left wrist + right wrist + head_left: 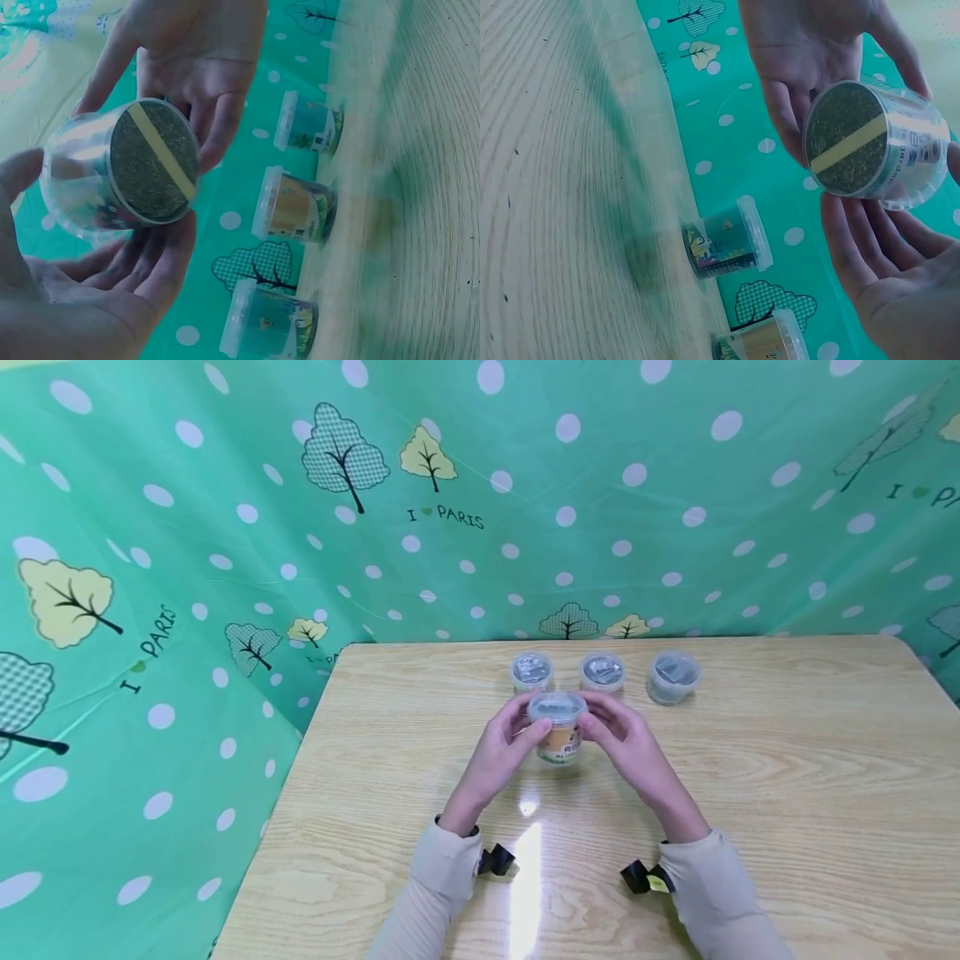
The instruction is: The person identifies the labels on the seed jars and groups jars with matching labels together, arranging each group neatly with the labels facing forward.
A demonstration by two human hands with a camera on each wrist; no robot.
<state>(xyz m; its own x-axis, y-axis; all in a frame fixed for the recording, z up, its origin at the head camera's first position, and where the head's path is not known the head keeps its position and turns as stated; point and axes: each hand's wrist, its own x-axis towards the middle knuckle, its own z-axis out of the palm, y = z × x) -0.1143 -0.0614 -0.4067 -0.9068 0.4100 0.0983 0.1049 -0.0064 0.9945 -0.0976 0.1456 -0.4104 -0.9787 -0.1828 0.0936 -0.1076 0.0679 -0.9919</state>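
Note:
Both hands grip one clear plastic tub (pixel 558 739) with a lid, lifted above the table. My left hand (pixel 495 752) holds its left side, thumb on the front, while my right hand (pixel 630 747) holds the right side. Seen from below in the left wrist view, the tub's base (pixel 142 172) shows dark, grainy contents with a pale strip across it. A printed label (pixel 909 154) wraps the wall in the right wrist view. The lid stays on top, facing up in the head view.
Behind the held tub, three similar lidded tubs stand in a row near the table's back edge: a left one (pixel 532 668), a middle one (pixel 602 671) and a right one (pixel 673 677). A green dotted cloth (pixel 465 568) hangs behind the wooden table (pixel 360 777).

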